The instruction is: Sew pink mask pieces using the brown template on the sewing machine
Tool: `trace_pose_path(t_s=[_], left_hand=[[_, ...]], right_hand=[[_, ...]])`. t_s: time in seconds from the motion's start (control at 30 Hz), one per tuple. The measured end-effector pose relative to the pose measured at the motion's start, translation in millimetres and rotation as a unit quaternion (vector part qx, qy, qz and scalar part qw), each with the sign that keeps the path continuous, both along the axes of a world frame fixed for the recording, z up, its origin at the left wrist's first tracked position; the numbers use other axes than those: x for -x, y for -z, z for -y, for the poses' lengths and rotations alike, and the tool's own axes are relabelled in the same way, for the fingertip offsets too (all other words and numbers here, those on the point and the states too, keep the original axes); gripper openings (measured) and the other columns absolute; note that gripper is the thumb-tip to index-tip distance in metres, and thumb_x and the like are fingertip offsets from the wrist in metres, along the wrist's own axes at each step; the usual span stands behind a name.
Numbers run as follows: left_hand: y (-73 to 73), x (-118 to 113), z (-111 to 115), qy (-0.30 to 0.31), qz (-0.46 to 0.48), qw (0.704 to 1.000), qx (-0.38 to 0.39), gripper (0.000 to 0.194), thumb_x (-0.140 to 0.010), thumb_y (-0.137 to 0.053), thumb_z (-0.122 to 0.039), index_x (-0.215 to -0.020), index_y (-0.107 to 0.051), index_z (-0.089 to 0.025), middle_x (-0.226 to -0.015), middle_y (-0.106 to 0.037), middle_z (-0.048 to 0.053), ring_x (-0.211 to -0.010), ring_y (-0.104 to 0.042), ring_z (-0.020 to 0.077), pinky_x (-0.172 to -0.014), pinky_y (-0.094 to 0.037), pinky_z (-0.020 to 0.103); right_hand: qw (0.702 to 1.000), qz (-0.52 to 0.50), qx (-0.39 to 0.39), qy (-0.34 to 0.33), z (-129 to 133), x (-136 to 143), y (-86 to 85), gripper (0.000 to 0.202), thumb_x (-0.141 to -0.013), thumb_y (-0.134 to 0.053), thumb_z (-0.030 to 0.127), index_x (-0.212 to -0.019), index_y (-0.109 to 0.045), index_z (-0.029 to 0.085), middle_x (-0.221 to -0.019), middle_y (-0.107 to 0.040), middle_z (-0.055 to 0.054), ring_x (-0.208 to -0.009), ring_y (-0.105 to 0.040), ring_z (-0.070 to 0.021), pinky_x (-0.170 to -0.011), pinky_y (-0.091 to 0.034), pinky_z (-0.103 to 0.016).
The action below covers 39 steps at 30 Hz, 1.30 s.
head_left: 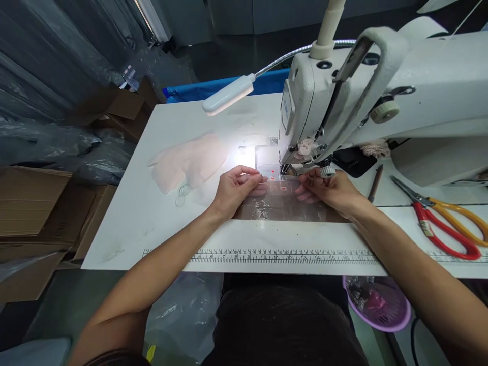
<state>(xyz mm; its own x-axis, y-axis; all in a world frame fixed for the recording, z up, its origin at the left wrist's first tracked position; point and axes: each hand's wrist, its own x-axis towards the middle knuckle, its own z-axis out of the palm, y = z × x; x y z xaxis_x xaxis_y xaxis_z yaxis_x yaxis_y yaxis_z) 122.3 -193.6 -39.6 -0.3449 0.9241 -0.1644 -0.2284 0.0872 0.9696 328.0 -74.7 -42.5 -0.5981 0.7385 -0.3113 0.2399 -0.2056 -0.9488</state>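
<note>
A clear plastic sheet with small red marks lies at the front of the sewing machine, below its needle area. My left hand pinches the sheet's upper left part, thumb against fingers. On the other side my right hand has its fingers closed on the sheet's upper right part, close beside the presser foot. Part of the sheet lies over the fingertips of both hands. A pale pink, sheer piece rests on the white table to the left, with a thin greenish loop at its lower edge.
Red and orange-handled scissors and a brown stick-like tool lie on the right. A lamp hangs over the table. A printed ruler runs along the front edge. Cardboard boxes stand left; a purple basket sits below.
</note>
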Motion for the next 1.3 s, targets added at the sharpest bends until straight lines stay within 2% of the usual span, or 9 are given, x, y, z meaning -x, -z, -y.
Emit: trace_pose_path(t_s=[0.3,0.57,0.7,0.77,0.87,0.97,1.03,1.17,1.3], left_hand=[[-6.9,-2,2,0.021,0.063,0.997,-0.048,0.036,-0.084,-0.075,-0.044,-0.087,-0.054,-0.016,-0.126,-0.069,0.014,-0.111,-0.07,0.0247,-0.103,-0.055,0.043],[1.9,-3,-1,-0.021,0.063,0.997,-0.027,0.031,-0.088,-0.072,-0.04,-0.089,-0.053,-0.017,-0.113,-0.073,0.012,-0.1,-0.073,0.0186,-0.101,-0.057,0.038],[1.4,6,-1,0.002,-0.084,0.996,-0.001,0.03,-0.089,-0.07,-0.039,-0.097,-0.051,-0.017,-0.112,-0.071,0.013,-0.095,-0.073,0.0194,-0.091,-0.06,0.04],[-2.0,14,0,-0.004,-0.284,0.958,-0.023,0.032,-0.088,-0.069,-0.036,-0.107,-0.052,-0.017,-0.121,-0.067,0.014,-0.102,-0.069,0.0222,-0.088,-0.059,0.041],[-8.2,21,2,0.093,-0.551,0.82,-0.119,0.034,-0.09,-0.065,-0.037,-0.118,-0.058,-0.018,-0.126,-0.064,0.012,-0.111,-0.062,0.0263,-0.093,-0.054,0.045],[-10.8,18,5,0.296,-0.628,0.699,-0.174,0.045,-0.089,-0.066,-0.046,-0.126,-0.06,-0.021,-0.132,-0.062,0.012,-0.116,-0.059,0.0305,-0.101,-0.045,0.052],[-10.1,16,7,0.34,-0.632,0.674,-0.174,0.053,-0.087,-0.068,-0.05,-0.132,-0.059,-0.022,-0.143,-0.054,0.015,-0.125,-0.054,0.035,-0.105,-0.039,0.056],[-8.6,22,10,0.307,-0.536,0.775,-0.134,0.065,-0.082,-0.071,-0.058,-0.134,-0.059,-0.021,-0.137,-0.058,0.018,-0.121,-0.056,0.0336,-0.1,-0.045,0.052],[-7.9,30,12,0.311,-0.254,0.915,-0.041,0.078,-0.081,-0.062,-0.073,-0.134,-0.055,-0.017,-0.108,-0.068,0.014,-0.086,-0.068,0.0201,-0.071,-0.057,0.033]], right_hand=[[1.0,-0.027,-0.006,0.008,5,2,-0.5,0.062,-0.058,-0.081,0.075,-0.077,-0.066,0.018,-0.079,-0.073,-0.009,-0.066,-0.07,-0.017,-0.061,-0.062,-0.026],[0.999,0.001,-0.039,0.033,7,7,1.6,0.055,-0.072,-0.074,0.073,-0.074,-0.062,0.02,-0.076,-0.07,-0.008,-0.064,-0.067,-0.0178,-0.058,-0.059,-0.03],[0.981,0.108,-0.163,0.007,2,-1,0.4,0.048,-0.077,-0.072,0.068,-0.076,-0.06,0.021,-0.065,-0.063,-0.002,-0.056,-0.06,-0.0162,-0.051,-0.048,-0.029],[0.96,0.174,-0.217,-0.04,-3,-9,-1.2,0.046,-0.073,-0.076,0.064,-0.081,-0.063,0.021,-0.064,-0.062,-0.001,-0.058,-0.058,-0.0166,-0.052,-0.044,-0.03],[0.949,0.194,-0.227,-0.098,-9,-19,-3.1,0.044,-0.069,-0.081,0.053,-0.092,-0.065,0.019,-0.068,-0.062,0.001,-0.062,-0.057,-0.0164,-0.054,-0.041,-0.029],[0.955,0.185,-0.212,-0.089,-11,-22,-4.5,0.032,-0.071,-0.077,0.037,-0.094,-0.065,0.018,-0.067,-0.059,0.003,-0.061,-0.054,-0.0133,-0.054,-0.039,-0.027],[0.967,0.15,-0.187,-0.082,-8,-20,-6.1,0.025,-0.074,-0.074,0.036,-0.088,-0.065,0.018,-0.064,-0.053,0.004,-0.058,-0.049,-0.0106,-0.053,-0.038,-0.026],[0.989,0.076,-0.091,-0.086,6,-3,-10.3,0.029,-0.072,-0.079,0.042,-0.081,-0.065,0.018,-0.063,-0.053,0.003,-0.054,-0.047,-0.0091,-0.048,-0.039,-0.024],[0.997,0.006,-0.008,-0.074,22,26,-12.2,0.035,-0.069,-0.083,0.046,-0.081,-0.064,0.019,-0.071,-0.064,-0.002,-0.057,-0.056,-0.0117,-0.048,-0.046,-0.024]])
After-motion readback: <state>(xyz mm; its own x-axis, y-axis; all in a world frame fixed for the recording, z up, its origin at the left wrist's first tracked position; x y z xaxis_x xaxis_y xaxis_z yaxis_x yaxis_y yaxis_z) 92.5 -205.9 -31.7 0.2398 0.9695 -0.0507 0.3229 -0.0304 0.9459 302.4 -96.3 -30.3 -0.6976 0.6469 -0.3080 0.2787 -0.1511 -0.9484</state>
